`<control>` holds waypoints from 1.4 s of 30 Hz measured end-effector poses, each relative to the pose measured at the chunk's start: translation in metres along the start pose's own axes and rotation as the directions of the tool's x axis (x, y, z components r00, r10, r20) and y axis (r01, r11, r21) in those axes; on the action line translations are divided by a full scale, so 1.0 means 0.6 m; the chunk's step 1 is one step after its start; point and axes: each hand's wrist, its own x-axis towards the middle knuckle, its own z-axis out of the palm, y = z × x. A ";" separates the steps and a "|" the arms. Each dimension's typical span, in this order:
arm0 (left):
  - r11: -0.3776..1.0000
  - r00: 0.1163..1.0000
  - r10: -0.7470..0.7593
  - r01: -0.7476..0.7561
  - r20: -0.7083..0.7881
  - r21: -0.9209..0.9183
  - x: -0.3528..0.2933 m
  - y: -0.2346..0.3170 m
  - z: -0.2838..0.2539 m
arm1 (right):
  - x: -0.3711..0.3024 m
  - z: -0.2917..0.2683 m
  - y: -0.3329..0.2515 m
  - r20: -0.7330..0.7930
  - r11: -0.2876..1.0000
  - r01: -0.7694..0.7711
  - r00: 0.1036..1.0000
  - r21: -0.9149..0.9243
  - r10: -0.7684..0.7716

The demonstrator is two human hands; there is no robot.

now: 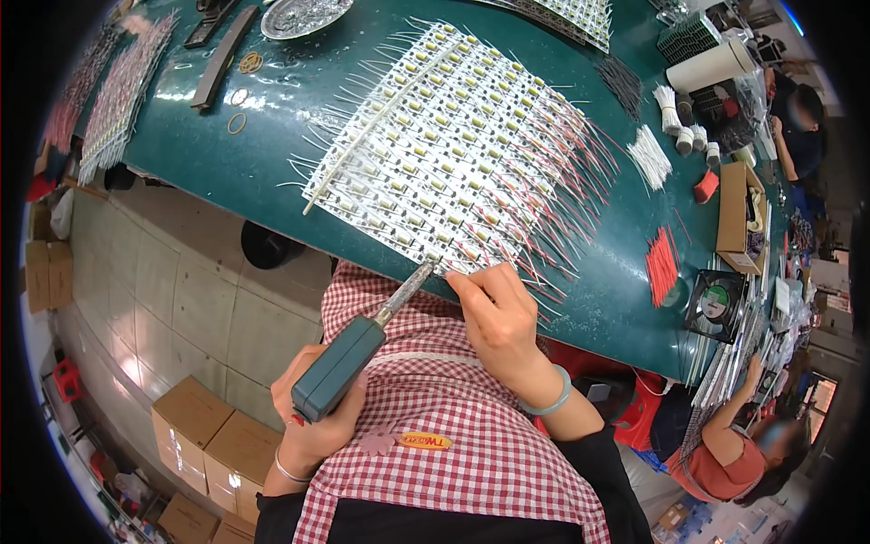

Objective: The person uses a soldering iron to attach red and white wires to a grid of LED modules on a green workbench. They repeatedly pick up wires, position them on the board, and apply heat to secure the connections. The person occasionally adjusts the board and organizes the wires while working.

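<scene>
Circuit-board panel (435, 154) is laid on the tabletop (245, 163) at upper centre, apparently so that its edge is reached by the soldering iron (349, 358) in the left hand (322, 437)'s closed grip, while what the right hand (500, 319)'s pinched grip holds cannot be told.

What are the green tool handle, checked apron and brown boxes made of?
The green tool handle in the left hand looks like smooth hard plastic, boxy with a sheen. The checked apron is probably woven cloth, draping softly without shine. The brown boxes look like matte cardboard, flat-sided with shiny tape.
</scene>
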 end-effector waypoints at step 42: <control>0.717 0.848 -0.377 0.013 -0.372 -0.697 0.275 -0.118 -0.173 | 0.013 -0.022 -0.016 0.095 0.993 -0.114 0.989 0.014 0.113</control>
